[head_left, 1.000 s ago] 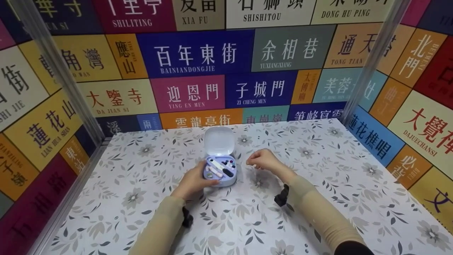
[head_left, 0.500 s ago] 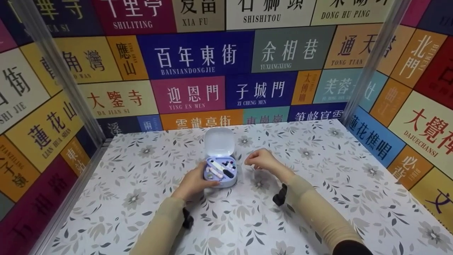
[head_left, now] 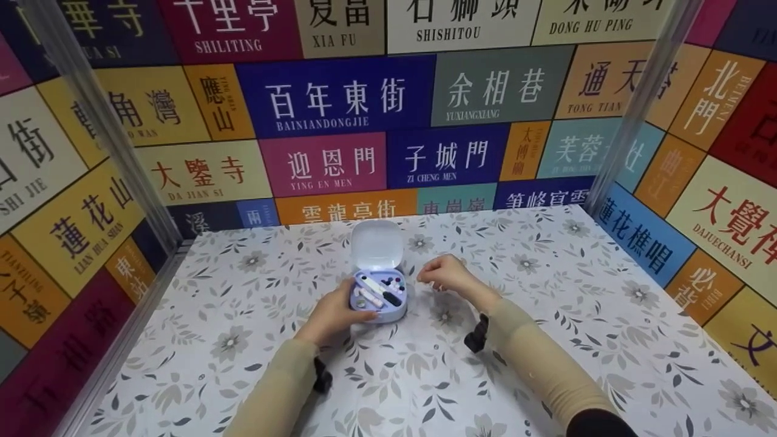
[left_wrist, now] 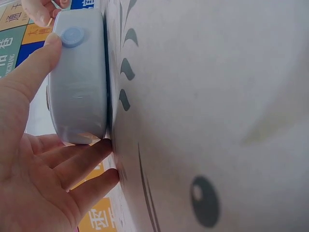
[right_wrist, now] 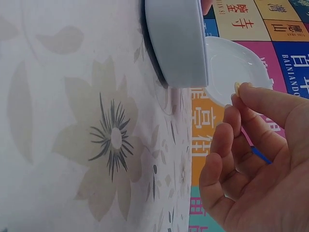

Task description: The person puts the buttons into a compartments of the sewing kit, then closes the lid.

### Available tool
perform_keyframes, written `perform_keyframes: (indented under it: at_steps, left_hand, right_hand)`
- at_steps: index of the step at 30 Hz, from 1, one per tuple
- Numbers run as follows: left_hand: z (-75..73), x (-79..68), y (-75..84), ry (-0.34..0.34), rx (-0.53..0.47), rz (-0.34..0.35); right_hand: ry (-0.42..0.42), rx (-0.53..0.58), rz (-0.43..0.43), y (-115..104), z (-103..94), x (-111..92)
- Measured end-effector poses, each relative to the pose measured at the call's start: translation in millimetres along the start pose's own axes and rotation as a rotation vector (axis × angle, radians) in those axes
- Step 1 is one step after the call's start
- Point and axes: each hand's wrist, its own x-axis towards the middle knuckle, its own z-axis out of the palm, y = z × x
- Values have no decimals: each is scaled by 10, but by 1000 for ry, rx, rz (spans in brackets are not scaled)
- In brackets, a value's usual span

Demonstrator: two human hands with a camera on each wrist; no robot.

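A pale lilac sewing kit [head_left: 377, 297] stands on the table with its white lid [head_left: 376, 244] raised at the back. Inside it lie a white long piece, a black-ended piece and several small dark, red and white round bits. My left hand [head_left: 331, 312] grips the kit at its left side, thumb at the front beside the round blue button [left_wrist: 73, 36], fingers against the side wall. Just right of the kit, apart from it, my right hand [head_left: 452, 276] pinches a tiny pale yellow item [right_wrist: 237, 88] between thumb and index finger; most of that item is hidden.
A white cloth [head_left: 255, 376] printed with grey leaves and flowers covers the table. Walls of coloured sign panels [head_left: 340, 91] rise behind and at both sides, with clear posts at the back corners.
My right hand has drifted slightly left, closer to the sewing kit, still pinching. The left hand keeps its grip on the kit, and the lid stays raised.
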Motion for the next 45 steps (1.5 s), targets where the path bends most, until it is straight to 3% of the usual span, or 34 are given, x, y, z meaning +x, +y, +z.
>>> perform_keyframes:
  at_steps: [20,27,45]
  left_hand:
    - [-6,-16,-4,8,26,-15]
    - [-16,16,-10,18,69,60]
    - [-14,27,-21,12,58,30]
  right_hand:
    - [23,-32,48,-76,145,108]
    - [18,-54,28,-100,191,157]
    - [44,-60,17,-161,233,213]
